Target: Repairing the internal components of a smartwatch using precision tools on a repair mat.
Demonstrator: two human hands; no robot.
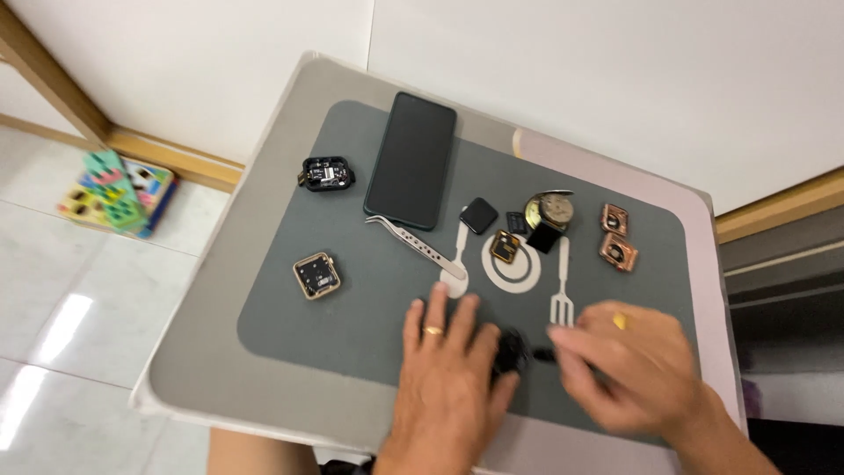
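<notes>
Both hands rest low on a matte grey mat [352, 325] that covers a small, soft-edged counter [189, 352]. The left hand [448, 369], a gold ring on one finger, lies flat with fingers spread, its grip wide and holding nothing; its thumb side touches a small black part [510, 352], lumpy and dark, which sits between the two hands. The right hand [629, 365] is blurred; its fingertips pinch toward a small dark bit just beside that black part, but I cannot tell whether the grip has closed on it.

Just beyond the left fingertips lie slim, polished steel tweezers [413, 239], angled across the mat. Farther out from that hand lies a flat, glossy black phone [411, 160], with a chunky black module [326, 172] beside it. Well out to the left grip's outer side sits a square, gold-framed watch case [316, 275].

Ahead of the right hand are a black square screen [478, 215], a round brass movement [554, 209] and two copper-toned square cases [617, 236], all well apart from the fingers.
</notes>
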